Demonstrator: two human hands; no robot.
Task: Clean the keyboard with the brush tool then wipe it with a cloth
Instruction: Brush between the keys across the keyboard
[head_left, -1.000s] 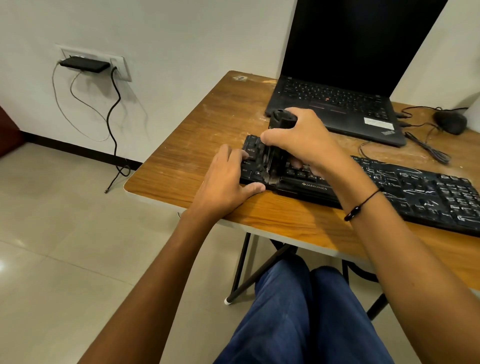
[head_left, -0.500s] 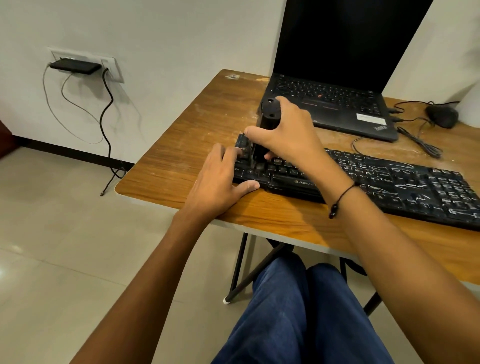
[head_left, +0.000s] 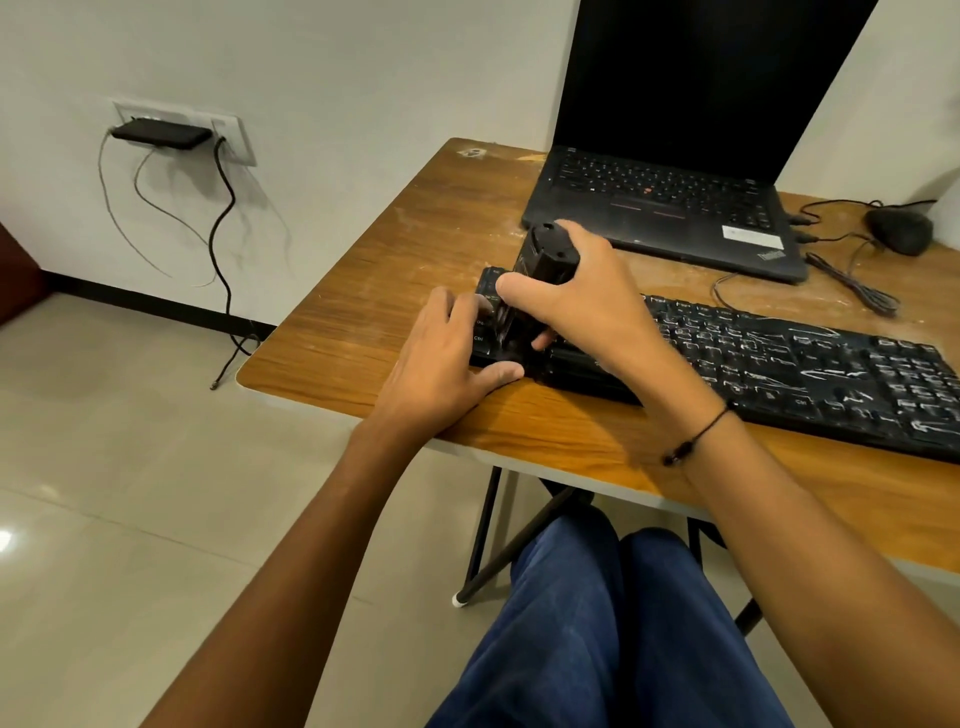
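Cables hung from a wall socket (head_left: 236, 136) at far left. On the counter (head_left: 363, 332), the left hand (head_left: 441, 364) lay flat, fingers (head_left: 462, 312) spread over the left end of the keyboard (head_left: 779, 364) and thumb along its near edge, pinning it rather than gripping it. Just right of it, the right hand (head_left: 576, 301) was wrapped tightly round the brush (head_left: 545, 254), held upright with its blurred bristle end down on the leftmost keys. Brushing looked barely begun: white streaks covered the keys to the right. Good strokes would probably run short and firm between rows, working rightward while the left hand held the board steady. A laptop (head_left: 675, 197) stood behind, a mouse (head_left: 901, 231) at far right. No cloth showed.
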